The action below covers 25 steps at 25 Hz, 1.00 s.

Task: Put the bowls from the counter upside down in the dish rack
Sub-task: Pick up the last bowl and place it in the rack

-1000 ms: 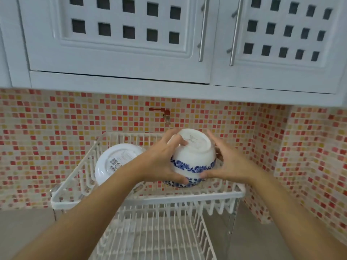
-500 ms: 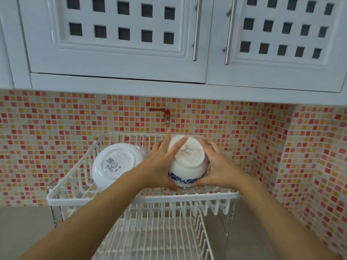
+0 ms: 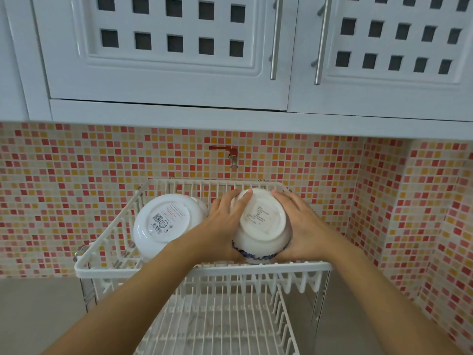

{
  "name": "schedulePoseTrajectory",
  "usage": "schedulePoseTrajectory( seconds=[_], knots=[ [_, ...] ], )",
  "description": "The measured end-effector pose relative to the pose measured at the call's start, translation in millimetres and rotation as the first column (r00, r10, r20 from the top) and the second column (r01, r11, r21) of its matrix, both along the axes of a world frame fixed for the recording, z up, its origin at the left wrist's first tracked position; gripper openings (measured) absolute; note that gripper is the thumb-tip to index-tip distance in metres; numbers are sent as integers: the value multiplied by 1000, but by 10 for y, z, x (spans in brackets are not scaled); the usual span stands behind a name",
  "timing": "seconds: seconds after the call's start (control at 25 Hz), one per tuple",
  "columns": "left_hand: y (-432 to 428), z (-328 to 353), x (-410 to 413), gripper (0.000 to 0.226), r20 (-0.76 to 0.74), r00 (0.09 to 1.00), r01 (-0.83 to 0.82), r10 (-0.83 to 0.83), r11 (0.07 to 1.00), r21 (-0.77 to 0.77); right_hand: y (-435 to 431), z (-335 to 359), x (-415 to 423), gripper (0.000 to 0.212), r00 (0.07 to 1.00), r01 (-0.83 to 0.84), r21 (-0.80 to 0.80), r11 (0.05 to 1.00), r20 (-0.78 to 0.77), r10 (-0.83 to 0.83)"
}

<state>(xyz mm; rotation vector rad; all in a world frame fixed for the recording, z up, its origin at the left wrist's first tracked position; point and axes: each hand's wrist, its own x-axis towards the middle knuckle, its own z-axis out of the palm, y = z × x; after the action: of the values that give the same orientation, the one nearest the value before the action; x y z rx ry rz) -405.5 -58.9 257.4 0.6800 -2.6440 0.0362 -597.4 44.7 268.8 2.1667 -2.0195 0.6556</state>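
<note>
A white bowl with a blue pattern near its rim (image 3: 263, 226) is upside down inside the upper tier of the white dish rack (image 3: 204, 269). My left hand (image 3: 225, 221) grips its left side and my right hand (image 3: 299, 226) grips its right side. Its rim is low, partly hidden behind the rack's front rail. To its left a plain white bowl (image 3: 163, 224) with a label on its base leans upside down in the same tier, close to my left hand.
The rack's lower tier (image 3: 217, 324) holds nothing. White wall cabinets (image 3: 166, 52) with metal handles hang above. A mosaic tile wall with a small red tap (image 3: 230, 152) is behind the rack, and another tiled wall is at the right. Grey counter (image 3: 38, 311) lies around.
Both hands have lowered the patterned bowl deeper into the upper tier, so less of its blue band shows. The plain white bowl has not moved.
</note>
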Motion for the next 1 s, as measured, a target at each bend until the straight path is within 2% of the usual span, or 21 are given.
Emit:
schedulePoseTrajectory(
  seconds=[0.2,0.28,0.44,0.56,0.68,0.8,1.0],
  knots=[
    [99,106,114,122,30,999,18,-23,987,161,4,1,-4,130,1000,25,17,1000,-6,-25],
    [116,237,277,112,-32,999,5,2,977,213,2,-17,-14,131,1000,11,42,999,4,-11],
    [-18,535,847,91,-86,974,-199,212,971,134,-22,-13,-21,133,995,-19,76,997,94,12],
    [-134,540,1192,104,28,953,-300,301,934,192,-53,17,71,129,984,-16,45,999,179,7],
    [-229,369,1280,123,134,943,-328,304,916,233,-97,68,247,133,997,59,45,997,50,-61],
    [-309,242,1254,126,95,948,-319,305,911,261,-178,65,335,133,996,82,49,995,-44,-80],
    [-281,248,1225,119,77,948,-319,309,912,257,-166,101,353,132,996,88,72,994,-15,-87]
  ],
)
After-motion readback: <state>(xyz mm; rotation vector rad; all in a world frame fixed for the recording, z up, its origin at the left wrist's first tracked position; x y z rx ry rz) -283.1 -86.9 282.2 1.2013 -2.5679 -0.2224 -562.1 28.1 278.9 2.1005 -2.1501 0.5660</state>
